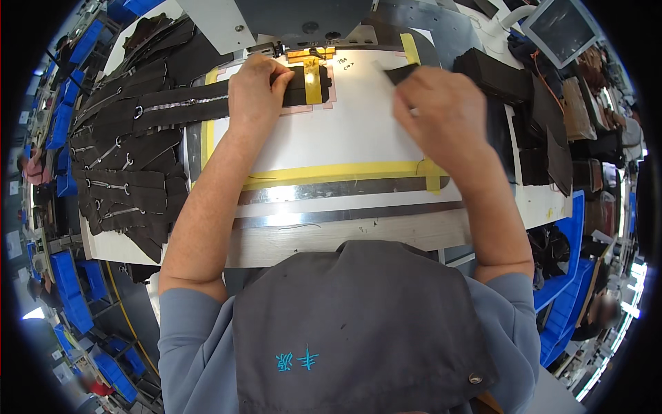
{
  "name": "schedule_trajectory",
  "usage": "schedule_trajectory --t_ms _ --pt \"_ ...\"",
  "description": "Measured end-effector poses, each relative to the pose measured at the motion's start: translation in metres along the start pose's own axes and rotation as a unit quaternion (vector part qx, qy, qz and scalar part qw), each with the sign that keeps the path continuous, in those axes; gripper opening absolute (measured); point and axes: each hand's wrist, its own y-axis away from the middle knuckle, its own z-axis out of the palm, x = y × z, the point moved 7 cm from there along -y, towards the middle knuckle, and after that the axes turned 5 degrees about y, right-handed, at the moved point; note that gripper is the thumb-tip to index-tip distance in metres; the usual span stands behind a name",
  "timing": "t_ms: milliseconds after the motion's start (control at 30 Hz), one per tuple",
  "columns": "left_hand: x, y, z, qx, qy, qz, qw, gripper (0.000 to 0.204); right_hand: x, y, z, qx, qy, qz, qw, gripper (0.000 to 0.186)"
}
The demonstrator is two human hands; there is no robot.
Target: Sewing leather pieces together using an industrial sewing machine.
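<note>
My left hand [256, 93] pinches the edge of a black fabric strip [183, 105] with a silver zipper and pull ring, lying across the white work sheet [324, 141]. The strip's right end sits under a yellow-taped guide [312, 83] below the grey machine head [303, 17]. My right hand [436, 110], slightly blurred, holds a small black piece [398, 73] raised over the right of the sheet; part of that piece is hidden by my fingers.
Heaped black zippered strips [121, 186] lie at the left, stacked black pieces [489, 76] at the right, with a screen [560, 34] behind. Blue bins [69, 286] stand on both sides. Other people are partly visible at the far edges.
</note>
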Motion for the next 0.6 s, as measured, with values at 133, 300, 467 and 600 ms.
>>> schedule_trajectory --t_ms 133,300,467,600 --pt "0.029 0.013 -0.015 0.031 0.056 0.049 0.997 0.013 -0.031 -0.006 0.050 -0.037 -0.048 -0.015 0.998 0.014" --pt "0.069 0.031 0.013 -0.101 0.138 0.095 0.981 0.019 -0.047 -0.019 0.058 -0.091 -0.085 0.007 0.992 0.013" --pt "0.044 0.018 0.022 -0.141 0.222 0.029 0.964 0.026 -0.022 -0.020 0.046 -0.035 -0.211 -0.046 0.976 0.023" --pt "0.031 0.011 0.020 -0.161 0.226 0.019 0.961 0.027 -0.009 -0.001 0.083 -0.107 -0.299 -0.061 0.946 0.050"
